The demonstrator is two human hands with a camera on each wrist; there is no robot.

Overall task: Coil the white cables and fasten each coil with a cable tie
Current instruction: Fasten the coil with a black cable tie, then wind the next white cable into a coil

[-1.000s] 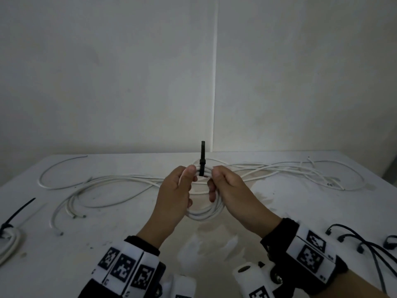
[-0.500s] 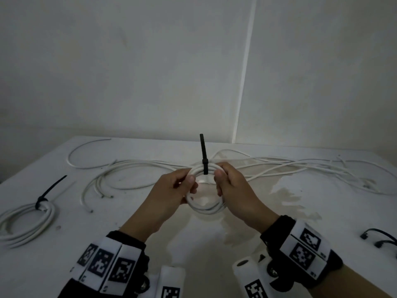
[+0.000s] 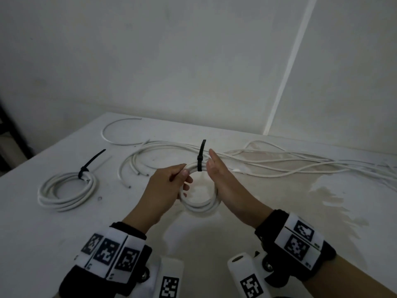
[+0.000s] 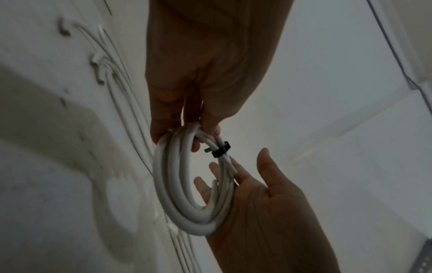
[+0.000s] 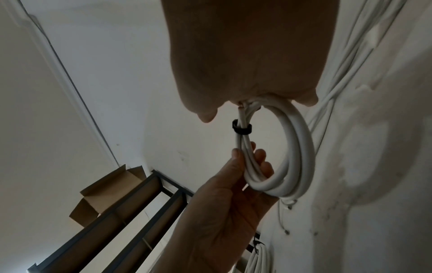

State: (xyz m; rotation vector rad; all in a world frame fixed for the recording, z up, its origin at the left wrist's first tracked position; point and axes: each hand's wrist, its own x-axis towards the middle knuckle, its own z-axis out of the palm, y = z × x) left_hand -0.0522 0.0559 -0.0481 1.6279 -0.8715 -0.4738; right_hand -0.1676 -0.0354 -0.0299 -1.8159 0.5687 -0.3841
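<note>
The left hand (image 3: pixel 169 188) is gripping the coil (image 3: pixel 200 202) just above the table (image 3: pixel 279 222), thumb and fingers curled round its left side. The right hand (image 3: pixel 223 186) is lying against the coil's right side, fingers straight; its palm is hiding that part of the loops. The tie (image 3: pixel 200 161) is cinching the coil's far edge, tail standing up. Left of the coil a tied coil (image 3: pixel 64 192) is lying; beyond it loose cables (image 3: pixel 268 162) are trailing toward the wall (image 3: pixel 193 61), their right ends cut off.
</note>
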